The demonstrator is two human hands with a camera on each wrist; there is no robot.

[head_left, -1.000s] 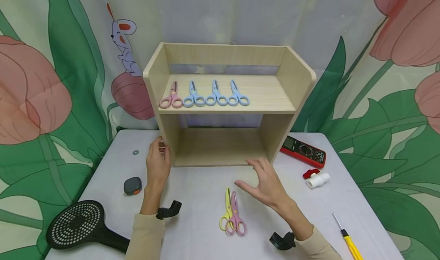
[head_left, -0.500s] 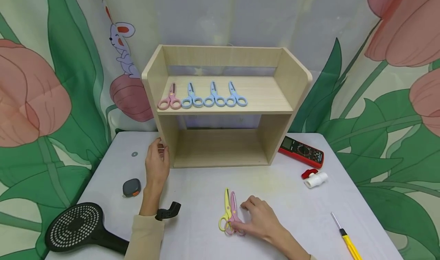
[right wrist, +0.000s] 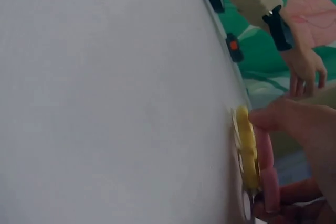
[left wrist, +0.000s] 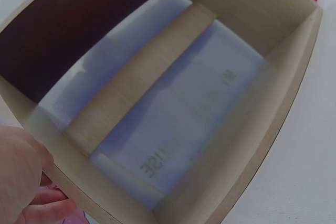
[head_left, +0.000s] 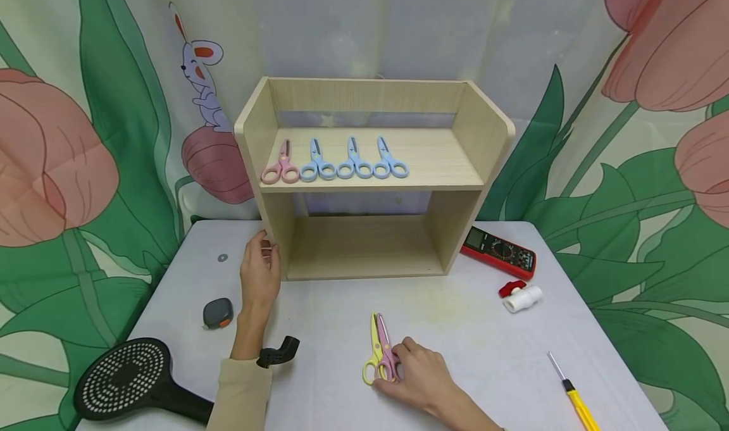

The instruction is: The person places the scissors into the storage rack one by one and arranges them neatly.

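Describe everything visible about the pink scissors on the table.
The pink scissors are small, with plastic-looking handles and closed blades pointing toward the shelf. They lie flat on the white table, pressed against yellow scissors on their left. The right hand rests on their loop handles, fingers touching them.

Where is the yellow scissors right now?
In the head view, the yellow scissors lie on the white table beside the pink scissors, under the right hand.
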